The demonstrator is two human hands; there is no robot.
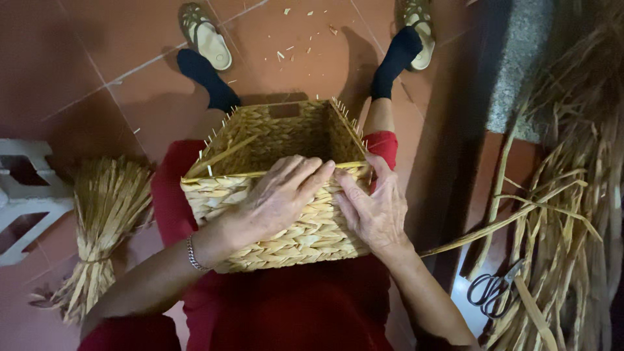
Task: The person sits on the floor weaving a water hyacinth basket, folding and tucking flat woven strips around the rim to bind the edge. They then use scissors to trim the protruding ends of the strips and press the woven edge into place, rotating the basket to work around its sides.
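Observation:
A rectangular woven straw basket (260,140) rests on my lap, its open top facing away and short stalk ends sticking up along the rim. My left hand (276,198) lies across the near wall with fingers curled over the rim. My right hand (374,208) presses the basket's near right corner, fingers on the rim. A silver bracelet (193,255) circles my left wrist.
A tied bundle of straw (104,221) lies on the red tiled floor at left beside a white plastic stool (26,195). Loose long reeds (565,214) pile at right with black scissors (491,289). Two sandals (205,36) and straw scraps lie ahead.

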